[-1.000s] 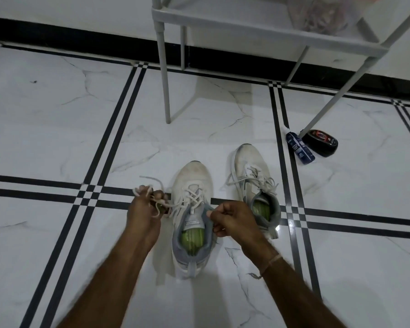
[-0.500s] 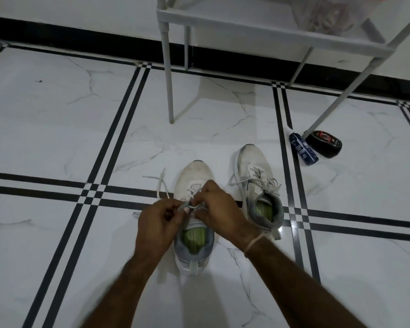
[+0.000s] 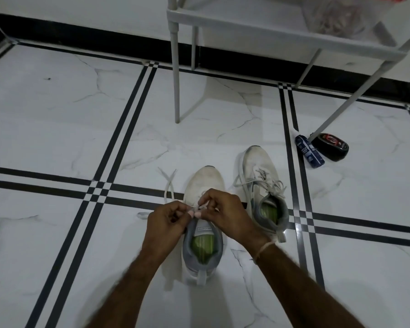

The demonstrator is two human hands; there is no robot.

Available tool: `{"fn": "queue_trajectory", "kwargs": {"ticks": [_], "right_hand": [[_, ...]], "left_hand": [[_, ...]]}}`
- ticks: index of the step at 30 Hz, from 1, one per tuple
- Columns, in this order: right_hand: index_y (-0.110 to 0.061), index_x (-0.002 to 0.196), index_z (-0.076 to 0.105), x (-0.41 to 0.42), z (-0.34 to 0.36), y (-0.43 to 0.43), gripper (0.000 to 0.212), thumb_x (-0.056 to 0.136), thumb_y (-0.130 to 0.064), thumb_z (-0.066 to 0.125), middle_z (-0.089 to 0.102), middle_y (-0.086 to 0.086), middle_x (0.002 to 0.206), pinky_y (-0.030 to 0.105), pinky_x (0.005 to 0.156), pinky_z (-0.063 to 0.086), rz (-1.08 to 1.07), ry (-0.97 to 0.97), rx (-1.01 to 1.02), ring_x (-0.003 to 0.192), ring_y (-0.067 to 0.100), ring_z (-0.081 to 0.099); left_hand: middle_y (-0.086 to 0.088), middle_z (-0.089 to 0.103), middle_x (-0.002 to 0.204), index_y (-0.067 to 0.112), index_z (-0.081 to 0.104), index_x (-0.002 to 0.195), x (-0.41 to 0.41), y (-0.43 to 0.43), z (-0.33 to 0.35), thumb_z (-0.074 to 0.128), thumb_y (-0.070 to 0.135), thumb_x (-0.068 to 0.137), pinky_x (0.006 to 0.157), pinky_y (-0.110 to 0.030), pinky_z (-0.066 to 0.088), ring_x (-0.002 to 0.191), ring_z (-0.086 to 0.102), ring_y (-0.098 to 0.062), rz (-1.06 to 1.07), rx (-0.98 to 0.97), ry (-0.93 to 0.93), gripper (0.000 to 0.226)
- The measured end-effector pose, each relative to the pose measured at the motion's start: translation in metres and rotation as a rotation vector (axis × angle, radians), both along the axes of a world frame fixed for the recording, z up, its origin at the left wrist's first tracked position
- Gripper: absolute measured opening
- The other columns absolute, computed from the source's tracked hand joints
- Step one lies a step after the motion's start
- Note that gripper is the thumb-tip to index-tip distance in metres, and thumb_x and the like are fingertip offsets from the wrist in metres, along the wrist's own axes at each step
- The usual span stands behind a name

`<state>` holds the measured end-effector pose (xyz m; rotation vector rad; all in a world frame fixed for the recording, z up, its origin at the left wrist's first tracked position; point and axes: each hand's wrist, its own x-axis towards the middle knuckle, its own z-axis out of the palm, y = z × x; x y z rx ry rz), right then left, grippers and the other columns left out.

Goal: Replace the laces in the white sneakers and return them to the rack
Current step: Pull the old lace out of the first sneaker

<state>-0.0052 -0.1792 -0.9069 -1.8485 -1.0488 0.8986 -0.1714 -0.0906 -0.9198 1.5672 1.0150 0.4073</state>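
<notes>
Two white sneakers with grey collars and green insoles stand on the marble floor. Over the tongue of the left sneaker my left hand and my right hand meet, each pinching the white lace. Loose ends of that lace trail on the floor to the left of the shoe. My hands hide most of its lacing. The right sneaker stands beside it with its lace loose across the top.
A white rack stands at the back on thin legs, a clear bag on its shelf. A blue tube and a black tin lie by its right leg.
My hands were apart, pulling the lace ends out to either side of the left sneaker. They have since come together over its tongue.
</notes>
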Motion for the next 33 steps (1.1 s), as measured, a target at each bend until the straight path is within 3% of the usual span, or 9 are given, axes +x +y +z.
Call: {"fn": "queue_trajectory", "kwargs": {"ticks": [6,10,12,18,20,24,25,30,33], "right_hand": [[-0.019,0.07,0.063,0.0,0.003,0.003,0.025,0.09,-0.023,0.077,0.053,-0.013,0.067,0.018,0.062,0.033,0.086,-0.298,-0.123,0.062,0.003,0.051],[-0.001,0.097,0.064,0.011,0.016,-0.008,0.023,0.106,-0.019,0.052,0.068,0.001,0.085,0.028,0.067,0.044,-0.407,0.797,0.183,0.067,0.01,0.057],[-0.013,0.09,0.055,0.013,0.022,-0.011,0.02,0.108,-0.02,0.047,0.064,0.001,0.08,0.024,0.059,0.043,-0.535,1.017,0.213,0.064,0.014,0.053],[-0.016,0.082,0.073,-0.01,-0.001,0.003,0.018,0.089,-0.032,0.078,0.074,-0.003,0.085,0.025,0.071,0.052,0.08,-0.179,-0.097,0.076,0.008,0.067],[-0.019,0.077,0.068,-0.011,-0.006,0.002,0.02,0.097,-0.023,0.069,0.067,-0.003,0.079,0.028,0.069,0.047,-0.037,-0.15,-0.037,0.072,0.009,0.062],[-0.012,0.082,0.056,0.007,0.015,-0.01,0.026,0.106,-0.012,0.046,0.061,0.004,0.075,0.023,0.055,0.041,-0.682,0.96,0.206,0.059,0.012,0.049],[-0.015,0.083,0.052,0.01,0.017,-0.012,0.025,0.107,-0.017,0.046,0.06,0.001,0.073,0.024,0.053,0.039,-0.657,0.939,0.206,0.059,0.013,0.047],[-0.013,0.083,0.071,-0.013,0.007,0.006,0.02,0.091,-0.032,0.077,0.07,-0.007,0.079,0.027,0.069,0.047,0.119,-0.184,-0.133,0.075,0.011,0.064],[-0.011,0.075,0.069,-0.012,0.003,0.006,0.029,0.101,-0.019,0.061,0.064,0.009,0.078,0.032,0.066,0.04,-0.099,-0.003,-0.014,0.07,0.021,0.056]], "left_hand": [[-0.004,0.072,0.07,0.011,0.072,0.083,0.006,-0.002,0.004,0.073,0.01,0.091,0.059,-0.024,0.056,0.067,0.069,-0.015,0.006,-0.037,-0.029,0.007],[-0.004,0.069,0.068,0.011,0.07,0.082,0.001,0.003,0.002,0.074,0.012,0.09,0.06,-0.028,0.059,0.063,0.065,-0.014,0.014,-0.008,-0.01,0.009],[-0.001,0.068,0.066,0.012,0.07,0.081,-0.002,0.006,0.001,0.074,0.012,0.09,0.061,-0.033,0.059,0.061,0.063,-0.014,-0.007,0.007,0.0,0.01],[0.0,0.07,0.07,0.014,0.07,0.084,-0.005,0.005,0.001,0.074,0.016,0.09,0.066,-0.038,0.063,0.068,0.069,-0.019,0.027,0.028,0.008,0.008],[0.0,0.07,0.07,0.014,0.07,0.084,-0.001,0.002,0.003,0.074,0.015,0.091,0.066,-0.041,0.062,0.067,0.068,-0.018,0.006,0.024,-0.005,0.008],[0.003,0.067,0.066,0.016,0.07,0.081,0.008,-0.002,0.005,0.074,0.016,0.091,0.067,-0.047,0.06,0.063,0.064,-0.015,-0.052,0.018,-0.025,0.011],[0.003,0.067,0.066,0.016,0.07,0.081,0.006,-0.001,0.005,0.074,0.017,0.091,0.068,-0.048,0.06,0.064,0.064,-0.016,-0.052,0.017,-0.027,0.011],[-0.001,0.07,0.07,0.016,0.07,0.082,-0.008,0.003,0.003,0.072,0.013,0.092,0.069,-0.048,0.061,0.07,0.068,-0.026,0.02,0.022,-0.019,0.01],[0.0,0.069,0.068,0.015,0.07,0.082,-0.006,0.003,0.003,0.072,0.014,0.092,0.068,-0.044,0.06,0.066,0.067,-0.02,0.002,0.024,-0.023,0.011]]}}
